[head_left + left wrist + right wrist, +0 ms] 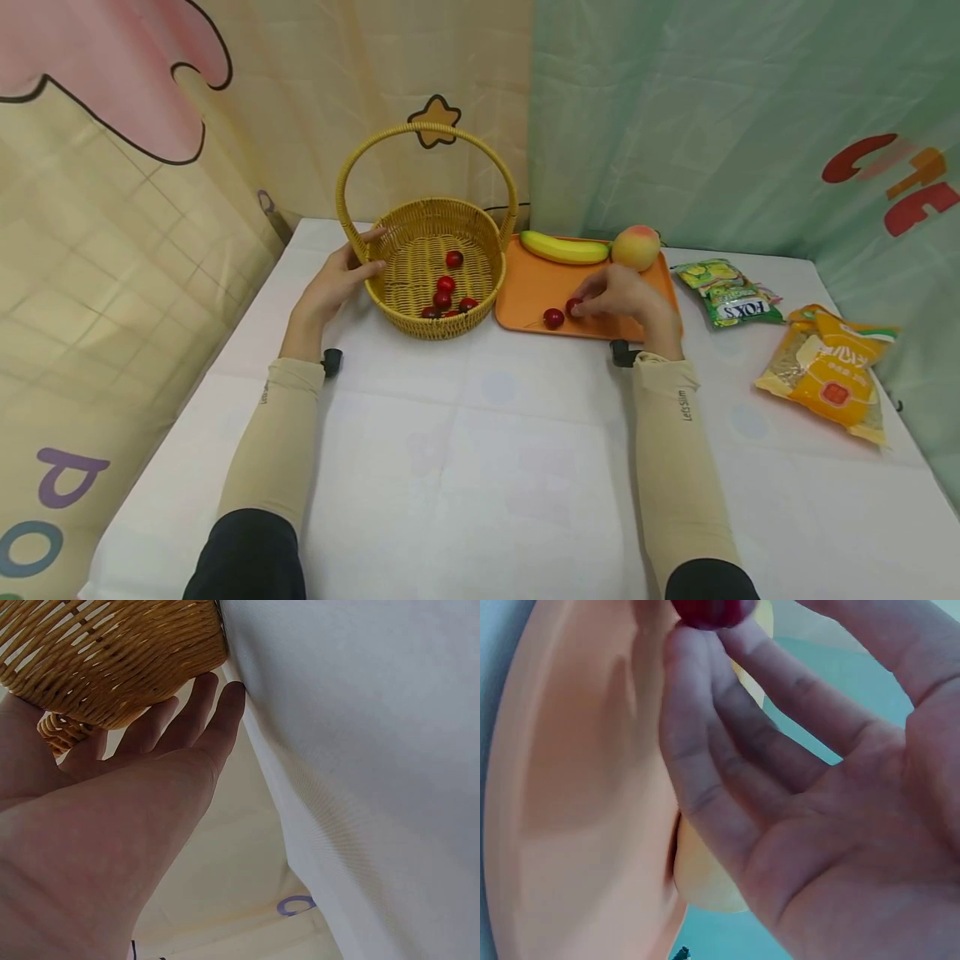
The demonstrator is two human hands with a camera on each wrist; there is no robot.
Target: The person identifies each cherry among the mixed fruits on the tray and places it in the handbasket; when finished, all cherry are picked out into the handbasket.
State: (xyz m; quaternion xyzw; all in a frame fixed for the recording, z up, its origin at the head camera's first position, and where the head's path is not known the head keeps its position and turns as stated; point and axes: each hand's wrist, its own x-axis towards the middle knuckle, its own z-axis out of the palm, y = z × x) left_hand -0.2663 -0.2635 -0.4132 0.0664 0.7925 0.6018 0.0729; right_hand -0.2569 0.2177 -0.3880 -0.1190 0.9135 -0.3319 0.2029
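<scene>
A yellow wicker basket (437, 329) with a tall arched handle stands on the white table, several red cherries (442, 298) lying inside. At its left side, my left hand (336, 282) grips the rim near the foot of the handle; in the left wrist view, the fingers (202, 712) lie along the outer weave. Over the orange tray (525, 287), my right hand (626, 296) pinches a cherry (714, 609) between its fingertips. Another cherry (553, 318) rests on the tray just left of those fingertips.
Along the tray's back lie a banana (564, 248) and a peach (636, 247). Right of the tray are a green candy packet (731, 292) and an orange-yellow snack bag (832, 367). Printed curtains (675, 117) hang behind the table.
</scene>
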